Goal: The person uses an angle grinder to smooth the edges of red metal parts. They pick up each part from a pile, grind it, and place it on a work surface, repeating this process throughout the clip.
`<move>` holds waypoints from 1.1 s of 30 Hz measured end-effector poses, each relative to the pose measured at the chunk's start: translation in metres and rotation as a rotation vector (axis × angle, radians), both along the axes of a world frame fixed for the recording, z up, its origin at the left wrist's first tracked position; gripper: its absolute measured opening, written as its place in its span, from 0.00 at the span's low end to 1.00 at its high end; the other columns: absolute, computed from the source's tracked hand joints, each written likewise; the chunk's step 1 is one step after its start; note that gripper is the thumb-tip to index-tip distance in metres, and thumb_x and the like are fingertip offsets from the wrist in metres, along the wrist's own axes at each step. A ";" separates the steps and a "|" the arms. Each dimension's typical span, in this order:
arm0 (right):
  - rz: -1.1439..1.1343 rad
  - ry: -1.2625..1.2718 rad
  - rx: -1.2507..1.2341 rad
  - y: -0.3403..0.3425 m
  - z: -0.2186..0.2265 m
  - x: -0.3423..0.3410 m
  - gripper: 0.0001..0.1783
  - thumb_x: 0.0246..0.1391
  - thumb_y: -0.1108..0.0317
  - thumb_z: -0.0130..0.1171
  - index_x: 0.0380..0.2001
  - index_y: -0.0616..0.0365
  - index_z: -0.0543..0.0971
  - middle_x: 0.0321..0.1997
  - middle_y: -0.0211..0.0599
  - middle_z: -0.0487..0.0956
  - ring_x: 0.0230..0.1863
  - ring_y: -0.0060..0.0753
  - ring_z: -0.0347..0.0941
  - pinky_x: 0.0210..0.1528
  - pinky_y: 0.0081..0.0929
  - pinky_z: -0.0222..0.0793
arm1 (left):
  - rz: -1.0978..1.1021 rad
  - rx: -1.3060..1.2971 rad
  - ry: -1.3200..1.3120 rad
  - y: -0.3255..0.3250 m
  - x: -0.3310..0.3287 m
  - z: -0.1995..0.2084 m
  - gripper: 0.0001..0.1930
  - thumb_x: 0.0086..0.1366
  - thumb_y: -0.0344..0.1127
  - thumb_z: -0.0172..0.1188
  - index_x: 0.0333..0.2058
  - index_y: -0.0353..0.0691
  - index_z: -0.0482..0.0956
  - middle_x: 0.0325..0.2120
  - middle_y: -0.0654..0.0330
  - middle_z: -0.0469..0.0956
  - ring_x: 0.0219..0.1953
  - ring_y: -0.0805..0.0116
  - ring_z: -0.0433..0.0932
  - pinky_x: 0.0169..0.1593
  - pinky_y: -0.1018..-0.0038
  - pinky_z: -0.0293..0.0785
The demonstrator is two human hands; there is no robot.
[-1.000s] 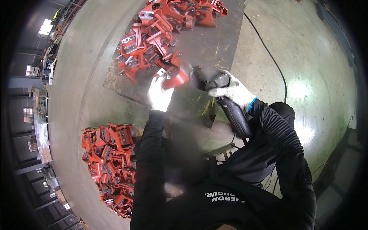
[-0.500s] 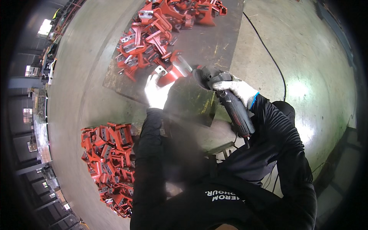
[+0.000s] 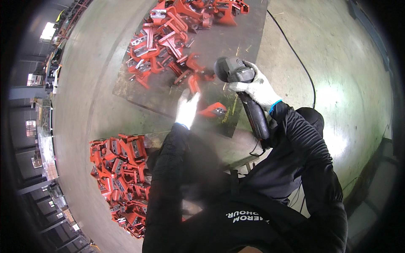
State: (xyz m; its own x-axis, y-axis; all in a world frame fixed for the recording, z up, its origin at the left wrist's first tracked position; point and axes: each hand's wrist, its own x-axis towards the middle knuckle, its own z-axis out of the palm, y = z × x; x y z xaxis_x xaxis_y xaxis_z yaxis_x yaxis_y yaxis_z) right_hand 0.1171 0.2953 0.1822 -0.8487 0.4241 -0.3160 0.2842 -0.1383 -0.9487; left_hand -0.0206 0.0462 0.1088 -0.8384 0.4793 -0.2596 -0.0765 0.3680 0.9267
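My right hand, in a white knit glove with a blue cuff, is wrapped round the neck of an angle grinder. The grinder's round head points up and left over the table. My left hand, also gloved, has its thumb and fingers about the near end of a red metal bracket, which is blurred by motion. Just right of that hand, a separate red bracket lies at the near part of the table, apart from both hands.
A heap of red brackets covers the far left of the dark metal table. Another heap stands at the lower left beside my left forearm. A black cable runs across the concrete floor on the right.
My left hand has drawn away from the grinder, toward me. The bracket held at the disc is gone from there, and one now lies right of my hand. The grinder has turned more upright.
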 end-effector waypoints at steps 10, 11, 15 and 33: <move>-0.008 0.096 -0.046 -0.003 -0.007 -0.003 0.56 0.44 0.66 0.79 0.73 0.60 0.58 0.58 0.42 0.78 0.50 0.31 0.78 0.52 0.31 0.78 | 0.084 0.363 -0.347 0.011 0.027 0.014 0.19 0.67 0.29 0.64 0.57 0.34 0.77 0.50 0.57 0.79 0.48 0.69 0.80 0.49 0.71 0.79; -0.008 0.081 -0.017 -0.003 -0.006 -0.003 0.55 0.44 0.66 0.79 0.72 0.60 0.58 0.58 0.41 0.78 0.50 0.31 0.78 0.51 0.32 0.78 | 0.052 0.374 -0.380 0.011 0.026 0.025 0.19 0.67 0.26 0.63 0.57 0.34 0.77 0.50 0.56 0.79 0.48 0.69 0.80 0.50 0.71 0.79; -0.008 0.039 0.009 -0.001 -0.021 -0.004 0.54 0.44 0.67 0.79 0.71 0.59 0.61 0.55 0.40 0.79 0.44 0.29 0.79 0.45 0.30 0.79 | -0.079 0.633 -0.352 -0.008 0.018 0.004 0.21 0.66 0.18 0.61 0.57 0.32 0.76 0.50 0.54 0.79 0.50 0.69 0.80 0.51 0.70 0.80; 0.191 0.133 1.109 -0.019 -0.019 -0.001 0.47 0.48 0.54 0.73 0.71 0.44 0.67 0.35 0.54 0.84 0.33 0.57 0.83 0.37 0.43 0.79 | 0.168 0.682 -0.965 0.029 0.048 0.043 0.22 0.76 0.43 0.49 0.60 0.35 0.74 0.55 0.52 0.79 0.55 0.56 0.79 0.58 0.57 0.76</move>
State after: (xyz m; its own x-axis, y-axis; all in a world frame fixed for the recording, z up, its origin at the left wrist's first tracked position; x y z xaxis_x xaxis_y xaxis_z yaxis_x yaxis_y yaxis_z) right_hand 0.1157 0.2761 0.1627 -0.9282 0.2741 0.2514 0.0983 0.8326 -0.5450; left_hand 0.0272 0.0748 0.1514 -0.5027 0.6657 -0.5515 -0.8488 -0.2592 0.4608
